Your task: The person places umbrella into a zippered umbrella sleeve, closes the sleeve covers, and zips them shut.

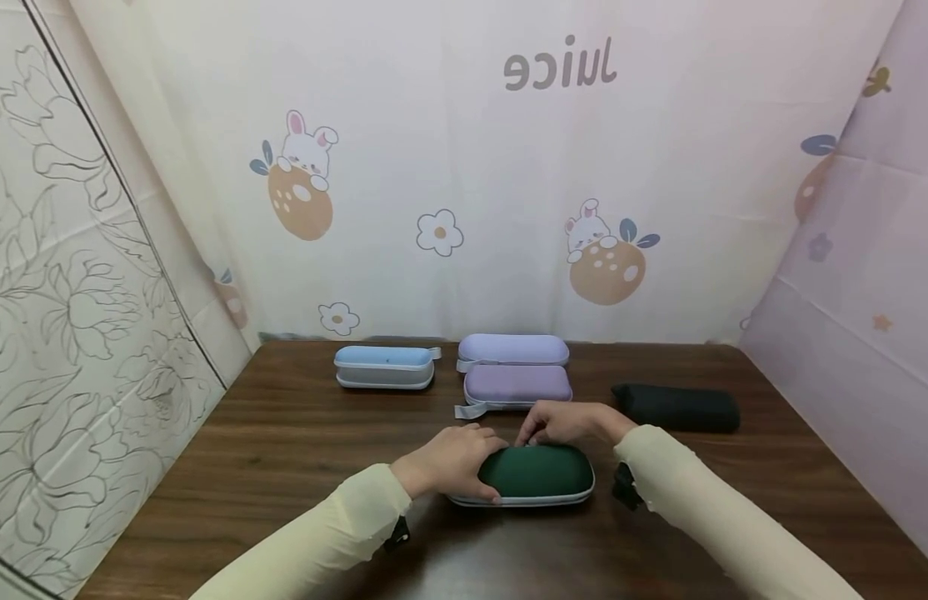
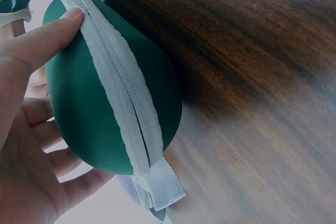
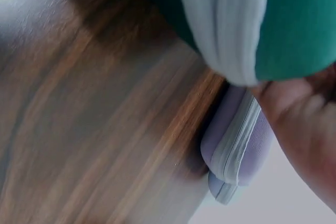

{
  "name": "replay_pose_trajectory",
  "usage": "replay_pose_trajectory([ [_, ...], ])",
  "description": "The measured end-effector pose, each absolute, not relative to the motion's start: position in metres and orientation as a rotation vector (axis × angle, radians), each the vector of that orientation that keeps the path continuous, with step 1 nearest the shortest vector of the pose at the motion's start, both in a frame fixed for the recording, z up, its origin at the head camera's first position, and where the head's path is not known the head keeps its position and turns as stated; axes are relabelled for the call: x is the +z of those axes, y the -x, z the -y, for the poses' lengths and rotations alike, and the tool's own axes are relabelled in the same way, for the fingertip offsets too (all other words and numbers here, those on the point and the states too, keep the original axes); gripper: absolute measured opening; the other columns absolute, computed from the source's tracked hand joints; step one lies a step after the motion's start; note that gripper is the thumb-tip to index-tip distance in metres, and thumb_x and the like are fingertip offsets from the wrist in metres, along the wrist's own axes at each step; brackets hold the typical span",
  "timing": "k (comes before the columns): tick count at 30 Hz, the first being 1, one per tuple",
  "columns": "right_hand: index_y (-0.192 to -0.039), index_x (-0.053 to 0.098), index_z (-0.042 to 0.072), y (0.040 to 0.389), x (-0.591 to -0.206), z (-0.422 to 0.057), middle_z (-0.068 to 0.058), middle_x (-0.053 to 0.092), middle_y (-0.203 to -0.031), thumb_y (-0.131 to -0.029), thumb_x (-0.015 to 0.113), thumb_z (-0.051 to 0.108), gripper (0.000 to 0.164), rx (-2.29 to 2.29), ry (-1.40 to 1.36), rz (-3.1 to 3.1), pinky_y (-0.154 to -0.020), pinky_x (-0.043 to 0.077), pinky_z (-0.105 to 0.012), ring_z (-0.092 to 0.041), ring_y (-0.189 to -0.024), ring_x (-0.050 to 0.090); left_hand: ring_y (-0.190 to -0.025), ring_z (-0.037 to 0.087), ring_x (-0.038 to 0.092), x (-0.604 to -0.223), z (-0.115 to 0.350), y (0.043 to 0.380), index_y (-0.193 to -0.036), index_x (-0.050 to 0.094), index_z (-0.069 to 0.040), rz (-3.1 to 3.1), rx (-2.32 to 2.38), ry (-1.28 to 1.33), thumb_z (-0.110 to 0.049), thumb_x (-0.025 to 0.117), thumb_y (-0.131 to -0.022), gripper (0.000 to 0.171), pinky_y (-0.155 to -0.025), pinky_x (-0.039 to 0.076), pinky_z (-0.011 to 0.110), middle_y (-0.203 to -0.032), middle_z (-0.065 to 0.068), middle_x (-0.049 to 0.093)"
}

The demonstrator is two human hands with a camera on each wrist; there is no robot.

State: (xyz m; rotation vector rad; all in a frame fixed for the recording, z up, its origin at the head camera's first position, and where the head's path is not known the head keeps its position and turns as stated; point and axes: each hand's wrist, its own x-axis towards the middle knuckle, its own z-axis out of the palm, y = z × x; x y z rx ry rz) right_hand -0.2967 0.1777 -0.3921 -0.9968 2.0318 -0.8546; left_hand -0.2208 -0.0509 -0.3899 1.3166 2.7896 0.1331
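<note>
A dark green zippered glasses case (image 1: 542,471) with a white zipper band lies on the table before me. My left hand (image 1: 455,460) holds its left end, thumb on the front by the zipper band and fingers across the top and back. From the left wrist view, the zipper (image 2: 118,85) looks closed along the front, and a grey ribbon loop (image 2: 165,182) sticks out at the left end. At the far long edge, my right hand (image 1: 565,422) has its fingers bent in a pinch on the zipper side; the fingertips are largely hidden behind the case.
Behind the green case lie a purple case (image 1: 518,383) and a lavender case (image 1: 512,348), one behind the other. A light blue case (image 1: 385,367) sits at the back left, a black pouch (image 1: 681,408) at the right. Curtains surround the brown wooden table (image 1: 284,467).
</note>
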Motion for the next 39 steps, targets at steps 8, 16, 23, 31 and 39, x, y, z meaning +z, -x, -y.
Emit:
replay_pose_trajectory([
  [8, -0.095, 0.074, 0.002, 0.295, -0.395, -0.183, 0.000, 0.071, -0.088, -0.091, 0.058, -0.004, 0.018, -0.840, 1.176, -2.161, -0.067, 0.052, -0.025, -0.006, -0.075, 0.061, -0.104, 0.010, 0.055, -0.390, 0.053, 0.220, -0.129, 0.058, -0.012, -2.779, 0.138, -1.328, -0.053, 0.071, -0.079, 0.066, -0.090, 0.044, 0.026, -0.118, -0.002, 0.059],
  [16, -0.088, 0.073, 0.010, 0.283, -0.393, -0.190, 0.008, 0.066, -0.082, -0.090, 0.059, -0.004, 0.020, -0.648, 1.337, -2.434, -0.063, 0.050, -0.022, -0.004, -0.072, 0.060, -0.104, 0.012, 0.055, -0.387, 0.054, 0.218, -0.130, 0.057, -0.010, -2.777, 0.129, -1.338, -0.053, 0.069, -0.081, 0.066, -0.088, 0.045, 0.026, -0.119, 0.000, 0.059],
  [23, -0.088, 0.073, 0.007, 0.275, -0.395, -0.223, 0.003, 0.066, -0.081, -0.087, 0.062, -0.008, 0.019, -0.527, 1.428, -2.581, -0.060, 0.049, -0.020, -0.006, -0.072, 0.060, -0.106, 0.016, 0.055, -0.388, 0.056, 0.215, -0.132, 0.055, -0.008, -2.785, 0.121, -1.287, -0.054, 0.066, -0.084, 0.067, -0.087, 0.047, 0.029, -0.122, 0.003, 0.058],
  [31, -0.078, 0.063, 0.008, 0.241, -0.405, -0.243, 0.002, 0.056, -0.070, -0.086, 0.062, -0.010, 0.019, -0.578, 1.205, -2.850, -0.053, 0.041, -0.022, -0.002, -0.060, 0.043, -0.100, 0.021, 0.058, -0.392, 0.052, 0.207, -0.132, 0.055, -0.006, -2.873, 0.042, -1.176, -0.053, 0.063, -0.086, 0.066, -0.081, 0.050, 0.033, -0.120, 0.006, 0.060],
  [39, -0.074, 0.055, 0.006, 0.218, -0.405, -0.236, 0.003, 0.044, -0.070, -0.085, 0.058, -0.013, 0.021, -0.641, 0.957, -2.963, -0.051, 0.034, -0.024, -0.005, -0.059, 0.036, -0.108, 0.023, 0.057, -0.388, 0.048, 0.198, -0.138, 0.048, -0.007, -2.897, -0.022, -1.080, -0.058, 0.059, -0.086, 0.074, -0.085, 0.049, 0.034, -0.126, 0.006, 0.058],
])
